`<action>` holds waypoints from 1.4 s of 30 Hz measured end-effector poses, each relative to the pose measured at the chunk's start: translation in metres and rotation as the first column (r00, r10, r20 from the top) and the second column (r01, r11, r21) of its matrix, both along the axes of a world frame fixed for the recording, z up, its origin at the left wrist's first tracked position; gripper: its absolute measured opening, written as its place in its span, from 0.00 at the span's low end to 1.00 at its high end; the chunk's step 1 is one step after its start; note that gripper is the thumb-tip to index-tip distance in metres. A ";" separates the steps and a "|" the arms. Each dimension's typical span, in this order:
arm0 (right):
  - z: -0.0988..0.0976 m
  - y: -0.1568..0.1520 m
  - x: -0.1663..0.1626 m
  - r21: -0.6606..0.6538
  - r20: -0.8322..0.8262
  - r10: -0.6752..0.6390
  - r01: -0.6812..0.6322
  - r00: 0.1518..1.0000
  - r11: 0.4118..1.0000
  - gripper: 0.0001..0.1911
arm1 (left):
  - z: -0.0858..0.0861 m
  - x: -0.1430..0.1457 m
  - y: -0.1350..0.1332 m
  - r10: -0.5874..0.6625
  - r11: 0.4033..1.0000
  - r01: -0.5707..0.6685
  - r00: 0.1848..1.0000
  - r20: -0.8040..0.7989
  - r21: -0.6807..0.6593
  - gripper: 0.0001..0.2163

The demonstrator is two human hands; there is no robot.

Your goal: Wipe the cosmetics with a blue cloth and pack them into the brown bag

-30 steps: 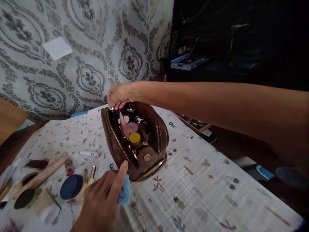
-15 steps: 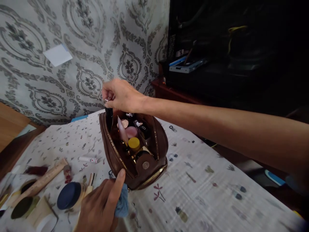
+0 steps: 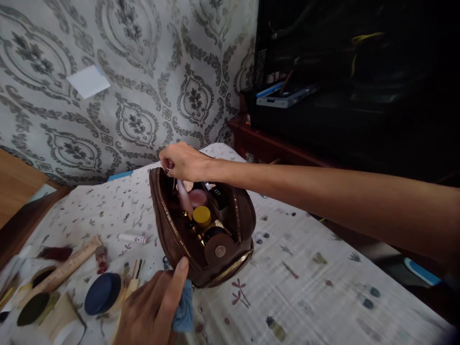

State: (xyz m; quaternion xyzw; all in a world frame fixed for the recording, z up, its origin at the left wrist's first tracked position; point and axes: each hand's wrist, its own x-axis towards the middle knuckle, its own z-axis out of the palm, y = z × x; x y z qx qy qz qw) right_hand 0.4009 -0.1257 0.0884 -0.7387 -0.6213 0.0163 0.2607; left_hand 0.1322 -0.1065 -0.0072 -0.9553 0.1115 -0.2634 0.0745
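**A:** What are the fingers of the right hand [image 3: 184, 162] doing?

**B:** They are bent closed around a small silver-tipped item [image 3: 167, 168], just above the far rim of the brown pouch [image 3: 245, 213]. I cannot tell what the item is, because the fingers hide most of it.

**A:** And where is the pouch itself?

**B:** It stands open on the patterned tablecloth [image 3: 305, 287], between the two hands. Just below the right fingertips, inside the pouch, are a pink item [image 3: 198, 196] and a yellow cap [image 3: 201, 215]. They sit close together among dark containers.

**A:** And the left hand [image 3: 153, 309]?

**B:** Its index finger is stretched out, and the tip touches the near end of the pouch. The other fingers are curled and grip a blue cloth [image 3: 184, 306] under the hand.

**A:** What lies around those fingers?

**B:** To the left of them, near the knuckles, is a round navy lid [image 3: 102, 299]. Further to the left lies a long beige tube [image 3: 66, 267]. Beyond the index fingertip and to its left there is a small white tube [image 3: 132, 237], apart from the pouch.
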 end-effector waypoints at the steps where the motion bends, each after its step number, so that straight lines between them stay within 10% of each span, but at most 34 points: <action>1: 0.001 0.001 0.000 -0.002 0.003 -0.010 0.010 1.000 1.000 0.11 | 0.000 0.001 0.000 -0.003 1.000 0.003 1.000 0.014 -0.004 0.41; 16: 0.035 -0.024 -0.005 0.244 -0.086 0.011 0.011 0.996 0.970 0.05 | 0.000 -0.001 -0.006 0.051 0.998 -0.051 0.999 -0.010 -0.041 0.37; 42: -0.012 -0.049 -0.033 0.028 -0.037 0.119 -0.118 0.992 0.993 0.10 | -0.001 -0.006 -0.008 0.103 0.994 -0.104 0.994 -0.024 -0.033 0.39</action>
